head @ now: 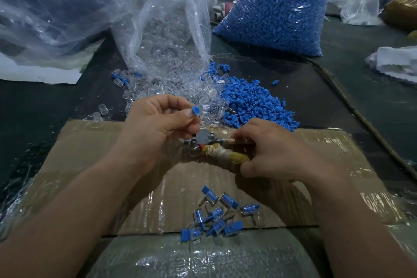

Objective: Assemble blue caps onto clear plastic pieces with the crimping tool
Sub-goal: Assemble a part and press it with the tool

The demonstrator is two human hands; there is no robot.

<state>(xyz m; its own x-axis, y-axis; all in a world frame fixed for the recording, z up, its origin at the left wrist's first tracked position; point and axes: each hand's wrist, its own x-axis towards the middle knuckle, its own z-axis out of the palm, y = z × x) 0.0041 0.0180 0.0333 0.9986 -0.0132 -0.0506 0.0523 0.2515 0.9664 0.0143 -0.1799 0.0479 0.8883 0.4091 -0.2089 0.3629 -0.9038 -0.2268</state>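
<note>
While my left hand (158,122) pinches a small blue plastic cap (195,111) between thumb and forefinger, just above the grey metal head of the crimping tool (206,139), the stock lies thus.

Item: right hand (273,153), near centre, fingers curled round the tool's cloth-wrapped handles (225,157). My left fingers cover the jaws, so I cannot tell whether they stand parted.

Item: the clear plastic piece for this cap. It is not plainly visible. It may sit under my left fingers or in the tool.

Item: heap of loose clear plastic pieces (162,90), far centre, spilling from a crinkled transparent bag (162,29). A heap of loose blue caps (252,101) lies just right of it, and the two heaps touch.

Item: cluster of finished capped pieces (216,214), near, on the tape-covered cardboard sheet (90,165).

Risks, as I judge them:
- The cap sits tilted in my pinch. A squeeze on a crooked cap would seat it askew or crack the clear body.
- My left fingertips lie close to the tool head. Closing the handles before they are out of the way could nip them.
- The cap is small and smooth. If it slips, it falls among the finished pieces.
- The tape is glossy. Finished pieces near the sheet's near edge may slide off.
</note>
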